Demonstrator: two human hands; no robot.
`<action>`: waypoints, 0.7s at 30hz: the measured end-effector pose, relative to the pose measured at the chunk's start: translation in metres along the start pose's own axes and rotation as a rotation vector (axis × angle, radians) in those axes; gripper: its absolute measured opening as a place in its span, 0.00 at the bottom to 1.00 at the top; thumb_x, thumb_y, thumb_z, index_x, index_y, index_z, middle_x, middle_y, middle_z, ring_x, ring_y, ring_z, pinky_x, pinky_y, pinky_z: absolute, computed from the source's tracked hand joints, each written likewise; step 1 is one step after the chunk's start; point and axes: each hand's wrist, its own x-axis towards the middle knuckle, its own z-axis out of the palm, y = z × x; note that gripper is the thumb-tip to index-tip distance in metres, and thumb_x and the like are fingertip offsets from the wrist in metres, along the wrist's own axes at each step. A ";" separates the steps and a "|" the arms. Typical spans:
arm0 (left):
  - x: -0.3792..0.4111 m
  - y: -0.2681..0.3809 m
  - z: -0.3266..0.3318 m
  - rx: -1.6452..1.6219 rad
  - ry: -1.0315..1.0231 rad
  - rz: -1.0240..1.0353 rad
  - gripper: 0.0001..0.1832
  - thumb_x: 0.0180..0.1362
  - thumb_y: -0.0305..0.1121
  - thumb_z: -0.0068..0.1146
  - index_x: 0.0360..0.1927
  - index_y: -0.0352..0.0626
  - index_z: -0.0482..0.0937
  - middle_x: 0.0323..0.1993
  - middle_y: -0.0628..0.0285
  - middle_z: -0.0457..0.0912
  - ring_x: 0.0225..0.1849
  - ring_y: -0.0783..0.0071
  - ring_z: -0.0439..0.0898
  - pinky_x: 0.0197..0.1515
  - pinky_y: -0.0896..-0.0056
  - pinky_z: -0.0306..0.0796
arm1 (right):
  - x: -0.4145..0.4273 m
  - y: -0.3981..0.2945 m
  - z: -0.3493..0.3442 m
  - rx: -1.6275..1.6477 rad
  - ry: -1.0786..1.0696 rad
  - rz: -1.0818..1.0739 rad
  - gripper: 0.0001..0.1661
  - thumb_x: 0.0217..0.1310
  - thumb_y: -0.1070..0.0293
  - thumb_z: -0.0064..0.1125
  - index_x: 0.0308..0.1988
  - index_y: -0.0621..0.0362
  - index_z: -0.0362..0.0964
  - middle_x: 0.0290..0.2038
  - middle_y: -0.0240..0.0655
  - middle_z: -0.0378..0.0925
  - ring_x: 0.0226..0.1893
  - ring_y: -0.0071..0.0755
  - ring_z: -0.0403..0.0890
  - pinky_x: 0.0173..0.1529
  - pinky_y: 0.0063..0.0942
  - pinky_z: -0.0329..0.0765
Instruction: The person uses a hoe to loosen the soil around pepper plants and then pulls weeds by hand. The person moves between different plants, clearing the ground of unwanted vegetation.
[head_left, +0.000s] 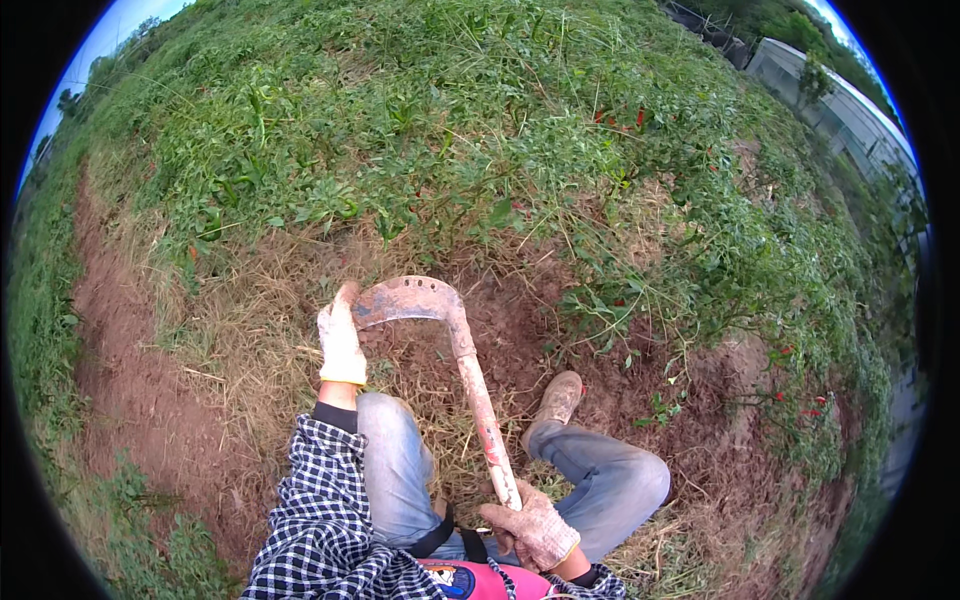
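Note:
A sickle (472, 382) with a worn, soil-stained curved blade (409, 298) and a long pale handle lies across the view in front of me. My right hand (541, 525), in a dirty knitted glove, grips the butt of the handle close to my lap. At the far left end of the blade is my left hand (342, 341), in a paler glove with a yellow cuff. Its fingers meet the blade's tip, which they hide. Several small holes run along the blade's outer edge near the bend.
Leafy pepper plants (487, 157) with green and red peppers spread ahead and to the right. Dry straw (247, 337) covers bare reddish soil (124, 337). My shoe (561, 397) and bent knees flank the handle. A pale low structure (832, 97) stands far right.

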 end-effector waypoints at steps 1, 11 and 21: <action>-0.001 0.003 0.001 -0.037 0.017 -0.010 0.24 0.63 0.47 0.58 0.51 0.36 0.78 0.37 0.59 0.83 0.31 0.67 0.87 0.19 0.74 0.75 | 0.003 0.004 -0.001 0.031 -0.021 -0.016 0.25 0.58 0.72 0.66 0.54 0.63 0.67 0.21 0.27 0.71 0.12 0.20 0.69 0.16 0.18 0.67; -0.004 0.011 0.004 0.016 0.230 0.103 0.18 0.62 0.46 0.60 0.22 0.46 0.76 0.20 0.71 0.74 0.20 0.83 0.67 0.22 0.75 0.66 | 0.008 0.002 0.005 0.152 -0.143 0.042 0.27 0.59 0.72 0.66 0.57 0.65 0.67 0.23 0.26 0.71 0.17 0.18 0.70 0.19 0.18 0.69; -0.072 0.026 -0.004 0.121 0.020 0.437 0.20 0.70 0.42 0.51 0.23 0.43 0.72 0.17 0.69 0.71 0.18 0.82 0.65 0.21 0.76 0.57 | 0.063 0.024 -0.034 0.579 0.104 -0.029 0.07 0.67 0.65 0.60 0.40 0.48 0.68 0.21 0.22 0.65 0.15 0.16 0.62 0.18 0.17 0.61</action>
